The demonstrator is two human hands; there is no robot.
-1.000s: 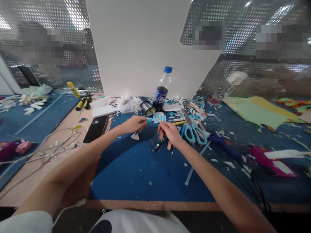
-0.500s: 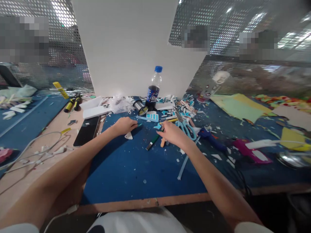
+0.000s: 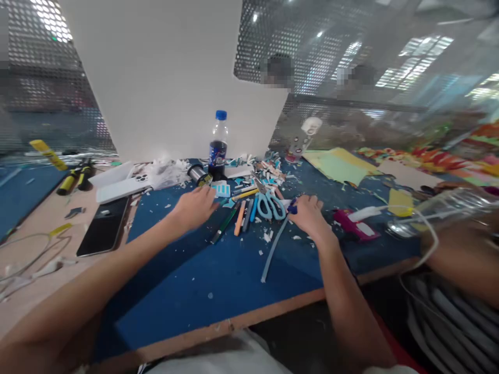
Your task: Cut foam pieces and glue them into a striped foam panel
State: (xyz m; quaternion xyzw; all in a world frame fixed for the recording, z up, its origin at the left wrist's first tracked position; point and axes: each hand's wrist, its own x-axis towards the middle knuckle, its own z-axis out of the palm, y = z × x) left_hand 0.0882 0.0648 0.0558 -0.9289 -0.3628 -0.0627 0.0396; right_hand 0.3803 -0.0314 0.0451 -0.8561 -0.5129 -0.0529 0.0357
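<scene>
Blue-topped bench, left hand, cannot tell whether its grip holds anything, right hand with grip curled closed on a dark-blue tool, mostly hidden, just right of light-blue scissors, hand left of them 0.5 s ago.

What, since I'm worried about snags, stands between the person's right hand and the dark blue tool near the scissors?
Nothing visible: the right hand is right at the dark blue tool, covering part of it. The light-blue-handled scissors lie just to the tool's left, not in between.
</scene>
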